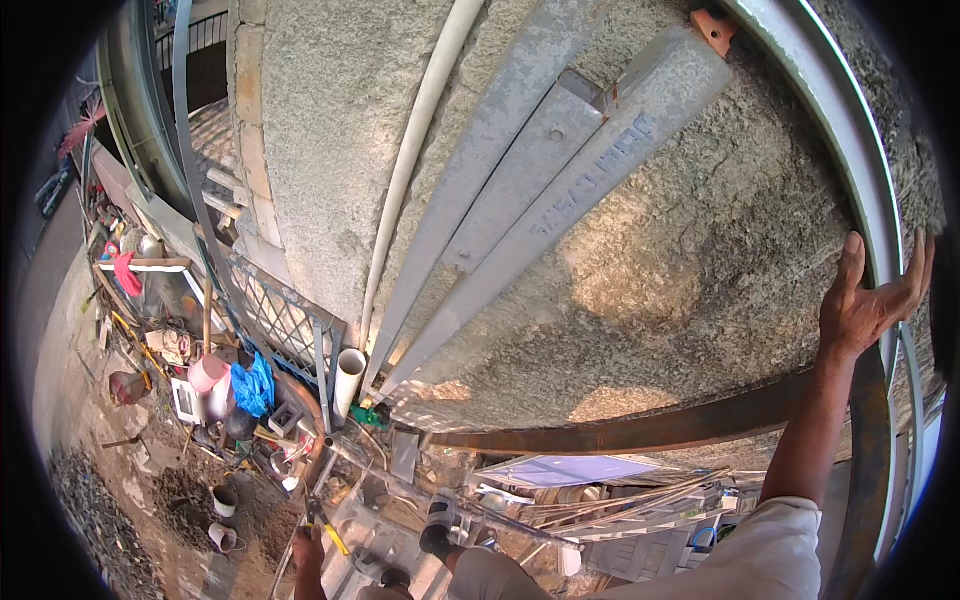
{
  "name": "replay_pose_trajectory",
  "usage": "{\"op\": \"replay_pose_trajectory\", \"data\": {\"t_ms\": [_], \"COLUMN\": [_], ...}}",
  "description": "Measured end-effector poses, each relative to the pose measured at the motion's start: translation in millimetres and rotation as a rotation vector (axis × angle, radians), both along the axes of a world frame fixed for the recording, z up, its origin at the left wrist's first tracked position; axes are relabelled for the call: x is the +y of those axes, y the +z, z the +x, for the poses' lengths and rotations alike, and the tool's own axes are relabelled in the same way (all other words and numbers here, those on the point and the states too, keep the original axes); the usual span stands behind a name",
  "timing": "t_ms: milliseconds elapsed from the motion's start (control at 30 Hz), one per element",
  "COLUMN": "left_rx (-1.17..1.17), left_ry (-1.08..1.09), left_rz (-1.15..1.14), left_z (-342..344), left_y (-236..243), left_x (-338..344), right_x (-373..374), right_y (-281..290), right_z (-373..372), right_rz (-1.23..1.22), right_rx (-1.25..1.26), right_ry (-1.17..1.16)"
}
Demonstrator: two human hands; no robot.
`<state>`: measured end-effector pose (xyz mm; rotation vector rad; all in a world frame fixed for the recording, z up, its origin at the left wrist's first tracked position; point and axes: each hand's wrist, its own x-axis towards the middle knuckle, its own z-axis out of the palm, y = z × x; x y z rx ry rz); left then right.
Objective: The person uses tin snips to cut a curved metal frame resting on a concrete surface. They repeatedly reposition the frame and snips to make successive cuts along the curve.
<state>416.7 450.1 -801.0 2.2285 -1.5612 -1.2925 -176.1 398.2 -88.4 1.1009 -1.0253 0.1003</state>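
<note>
Left fingers [306, 543] too small for detail, left forearm [308, 584] cut off at lower edge

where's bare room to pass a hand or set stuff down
Passing: bare wall between the steel channel and right hand. Setting down: dirt strip left of the junk heap, beyond the gravel. Crowded: around the pink bucket and blue plastic.

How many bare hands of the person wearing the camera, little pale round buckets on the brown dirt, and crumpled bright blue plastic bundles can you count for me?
Bare hands: 2 (left hand, right hand)
Little pale round buckets on the brown dirt: 2
Crumpled bright blue plastic bundle: 1
Total: 5
</note>
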Motion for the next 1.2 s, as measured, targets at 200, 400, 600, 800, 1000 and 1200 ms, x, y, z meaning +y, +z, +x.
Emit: {"op": "replay_pose_trajectory", "data": {"t_ms": [200,400,600,800,1000,1200], "left_rx": [0.12,0.265,0.33,0.471,0.472,0.348], "left_ry": [-0.133,-0.067,0.038,-0.016,-0.158,-0.481], "left_rz": [-0.175,-0.217,-0.518,-0.906,-1.25,-1.511], "left_z": [-89.9,-129.9,-137.8,-175.3,-192.0,-202.9], "left_y": [51.1,153.6,248.1,389.8,495.1,642.8], "left_x": [-38.0,-97.1,-162.2,-240.7,-294.6,-348.3], "right_x": [-25.8,-37.4,-44.1,-32.8,-35.3,-29.8], "right_y": [55.5,56.6,49.3,57.0,57.9,58.5], "right_z": [-72.3,-88.5,-75.6,-70.3,-68.0,-67.0], "right_rz": [-0.146,-0.139,-0.117,-0.109,-0.062,-0.062], "right_rx": [-0.055,-0.189,-0.312,-0.35,-0.374,-0.437], "right_ry": [-0.118,-0.206,-0.157,-0.162,-0.099,-0.11]}}
